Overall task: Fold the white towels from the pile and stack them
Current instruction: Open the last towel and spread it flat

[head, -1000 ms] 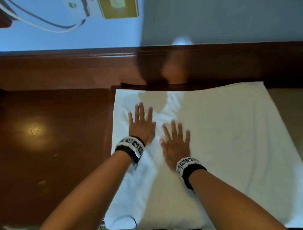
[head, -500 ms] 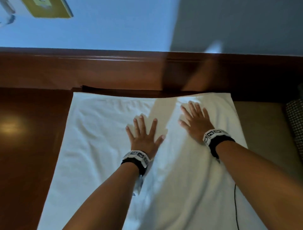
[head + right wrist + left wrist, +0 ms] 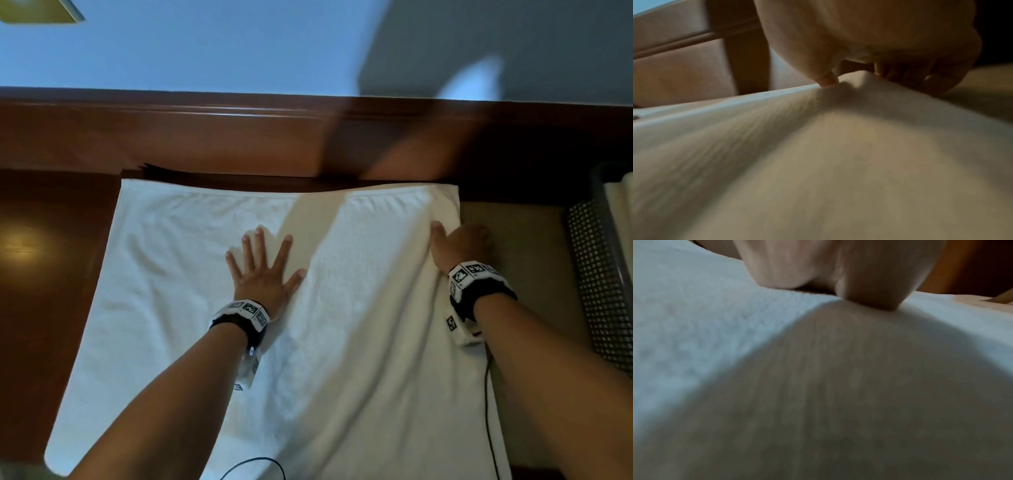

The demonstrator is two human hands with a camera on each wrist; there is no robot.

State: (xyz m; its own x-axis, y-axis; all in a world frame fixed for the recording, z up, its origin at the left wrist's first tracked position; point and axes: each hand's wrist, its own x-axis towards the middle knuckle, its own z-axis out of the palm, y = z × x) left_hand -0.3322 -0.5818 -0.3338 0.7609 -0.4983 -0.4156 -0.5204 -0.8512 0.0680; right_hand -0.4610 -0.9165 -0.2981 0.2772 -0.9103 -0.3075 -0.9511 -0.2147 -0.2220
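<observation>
Note that your right hand (image 3: 460, 245) pinches the towel (image 3: 191, 274) at its right edge, thumb above and fingers beneath, while your left hand (image 3: 262, 270) presses flat, fingers spread, mid-cloth.

Head view looks down from above; both wrist views skim close along the shared white towel (image 3: 359, 308)

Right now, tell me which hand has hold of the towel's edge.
The right hand: thumb on top, fingers curled over the white towel's right edge. The left hand lies flat, fingers spread, mid-towel.
</observation>
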